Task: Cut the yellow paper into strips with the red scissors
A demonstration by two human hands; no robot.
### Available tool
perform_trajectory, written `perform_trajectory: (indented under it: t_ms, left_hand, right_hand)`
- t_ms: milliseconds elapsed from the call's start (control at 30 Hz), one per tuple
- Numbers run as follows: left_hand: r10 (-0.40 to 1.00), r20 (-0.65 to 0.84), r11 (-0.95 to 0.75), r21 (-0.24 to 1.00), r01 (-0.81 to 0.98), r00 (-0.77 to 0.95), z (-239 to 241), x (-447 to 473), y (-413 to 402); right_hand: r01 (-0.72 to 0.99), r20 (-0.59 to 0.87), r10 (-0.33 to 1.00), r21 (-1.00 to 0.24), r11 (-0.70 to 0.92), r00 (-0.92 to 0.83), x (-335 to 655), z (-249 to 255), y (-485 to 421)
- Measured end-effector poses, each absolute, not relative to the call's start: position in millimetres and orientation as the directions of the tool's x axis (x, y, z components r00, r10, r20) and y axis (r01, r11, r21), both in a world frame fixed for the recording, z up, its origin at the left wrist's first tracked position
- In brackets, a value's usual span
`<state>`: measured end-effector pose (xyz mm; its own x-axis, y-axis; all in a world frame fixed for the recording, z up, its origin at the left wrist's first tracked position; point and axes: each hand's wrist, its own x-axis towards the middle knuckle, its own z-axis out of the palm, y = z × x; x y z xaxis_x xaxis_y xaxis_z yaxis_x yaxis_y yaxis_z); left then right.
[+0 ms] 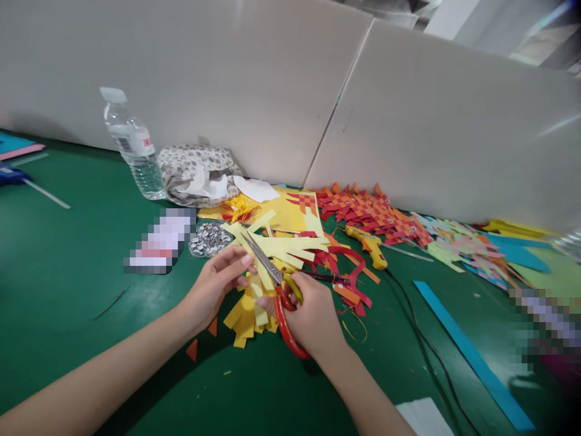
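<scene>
My right hand [315,312] is closed round the red handles of a pair of scissors [269,264], whose metal blades point up and to the left. The fingers of my left hand [221,280] pinch pale yellow paper [293,246] beside the blade tips. This paper is cut into strips that spread out to the right, and the blades cross in front of it. Below both hands lie deeper yellow paper strips [242,315]. Part of the paper in my left hand is hidden by its fingers.
Googly eyes [209,238] lie left of the paper, near a water bottle [135,148] and a patterned cloth pouch [197,160]. Woven orange-red paper fish [363,203] lie behind a yellow glue gun [370,245] with a black cord. A blue strip [472,351] lies to the right.
</scene>
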<state>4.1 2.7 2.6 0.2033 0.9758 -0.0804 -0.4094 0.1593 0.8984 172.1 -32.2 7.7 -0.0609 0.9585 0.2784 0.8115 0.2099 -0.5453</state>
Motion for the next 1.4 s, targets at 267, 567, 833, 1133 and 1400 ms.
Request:
perform_trajectory:
  t_ms: [267,567,833,1133,1400]
  left_hand:
    - [0.998,-0.034,0.054,0.89,-0.453,0.051,3.8,-0.5,9.2]
    - [0.992,-0.089,0.119,0.873,-0.472,0.086,1.8,-0.6,8.9]
    - [0.989,-0.087,0.129,0.894,-0.428,0.117,2.4,1.2,7.5]
    - [0.991,-0.039,0.085,0.925,-0.369,0.131,2.6,0.8,8.4]
    - [0.988,-0.036,0.089,0.928,-0.361,0.151,5.6,1.3,7.1]
  right_hand:
    - [0.805,0.296,0.951,-0.542,0.24,-0.084,170.2,7.0,-33.6]
    - [0.801,0.265,0.96,-0.554,0.228,-0.09,169.6,10.3,-32.9]
    - [0.806,0.24,0.967,-0.554,0.211,-0.088,170.5,9.6,-33.4]
    - [0.795,0.2,0.976,-0.578,0.185,-0.082,171.3,9.3,-32.3]
    - [0.786,0.227,0.97,-0.582,0.211,-0.092,171.0,6.1,-32.1]
